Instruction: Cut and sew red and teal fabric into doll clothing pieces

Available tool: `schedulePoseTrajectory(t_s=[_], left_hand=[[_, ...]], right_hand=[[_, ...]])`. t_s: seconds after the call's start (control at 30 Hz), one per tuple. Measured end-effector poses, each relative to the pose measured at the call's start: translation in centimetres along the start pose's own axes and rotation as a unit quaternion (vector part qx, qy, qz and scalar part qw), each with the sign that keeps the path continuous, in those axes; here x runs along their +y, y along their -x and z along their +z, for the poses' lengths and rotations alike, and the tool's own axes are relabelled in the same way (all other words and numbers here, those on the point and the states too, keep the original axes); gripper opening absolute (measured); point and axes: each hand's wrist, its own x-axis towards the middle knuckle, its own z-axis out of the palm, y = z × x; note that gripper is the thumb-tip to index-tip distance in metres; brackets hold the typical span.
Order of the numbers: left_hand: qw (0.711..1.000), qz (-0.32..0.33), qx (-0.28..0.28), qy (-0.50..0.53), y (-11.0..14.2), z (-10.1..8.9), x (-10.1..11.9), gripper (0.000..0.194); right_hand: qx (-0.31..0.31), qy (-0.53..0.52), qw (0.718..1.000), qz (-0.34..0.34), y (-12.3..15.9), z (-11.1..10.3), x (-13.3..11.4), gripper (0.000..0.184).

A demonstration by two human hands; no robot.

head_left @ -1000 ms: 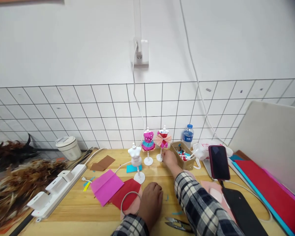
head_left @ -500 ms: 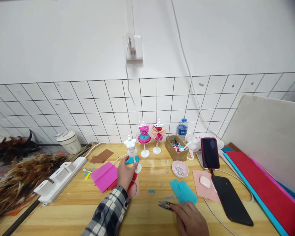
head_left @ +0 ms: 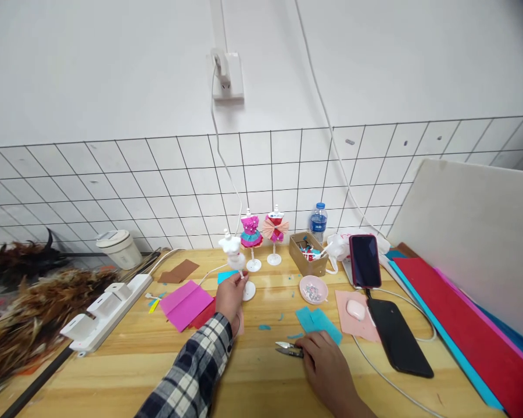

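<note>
My left hand [head_left: 230, 299] grips the thin stem of a small white dress form [head_left: 232, 251] on a round base; its bust bears no coloured paper. A piece of teal paper [head_left: 226, 276] lies just behind these fingers, and red paper [head_left: 204, 313] shows beside the wrist. Near the table's front, my right hand [head_left: 326, 363] is closed on small thread snips [head_left: 289, 349], blades pointing left. Folded teal paper [head_left: 318, 324] lies just beyond that hand. Two dress forms in paper outfits, one pink and teal [head_left: 251, 232], one red and peach [head_left: 276, 227], stand behind.
A pink dish [head_left: 314, 281] of small shiny beads and a cardboard box [head_left: 308, 264] stand right of centre. Phones [head_left: 365, 261], cables and stacked coloured sheets [head_left: 457, 313] occupy the right. Magenta paper [head_left: 187, 303], a power strip [head_left: 108, 310] and feathers [head_left: 47, 313] lie left.
The undressed dress form has shifted slightly right, and my left fingers now close round its stem. My right hand keeps the snips in about the same place. The camera view has shifted a little.
</note>
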Motion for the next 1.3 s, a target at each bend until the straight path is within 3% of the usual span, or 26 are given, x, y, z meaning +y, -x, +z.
schedulePoseTrajectory(t_s=[0.27, 0.53, 0.87, 1.03, 1.17, 1.27, 1.3], left_hand=[[0.996, 0.062, -0.066, 0.021, 2.3, 3.9, 2.2, 0.027], [0.996, 0.063, -0.062, 0.003, 3.6, 5.6, 2.0, 0.029], [0.994, 0.082, -0.067, -0.022, 3.1, 5.1, 2.2, 0.029], [0.99, 0.086, -0.099, -0.044, 2.3, 5.5, 1.8, 0.03], [0.984, 0.098, -0.129, -0.073, 2.4, 4.5, 2.0, 0.045], [0.98, 0.107, -0.125, -0.114, 4.3, 2.6, 1.9, 0.073], [0.977, 0.116, -0.129, -0.124, 5.2, 2.0, 1.7, 0.071]], right_hand=[[-0.011, 0.001, 1.0, 0.012, -0.1, -0.3, -0.2, 0.029], [-0.024, -0.003, 1.0, 0.017, 0.0, -0.5, -0.4, 0.027], [-0.03, -0.024, 0.999, 0.005, 0.1, -0.9, -0.1, 0.021], [-0.021, -0.023, 0.999, 0.02, -0.5, -1.3, 0.1, 0.022], [-0.096, 0.064, 0.993, 0.036, -2.2, -1.4, -0.4, 0.023], [-0.151, 0.136, 0.977, 0.06, -3.4, -1.0, -0.9, 0.014], [-0.162, 0.146, 0.974, 0.063, -3.8, -1.0, -1.0, 0.012]])
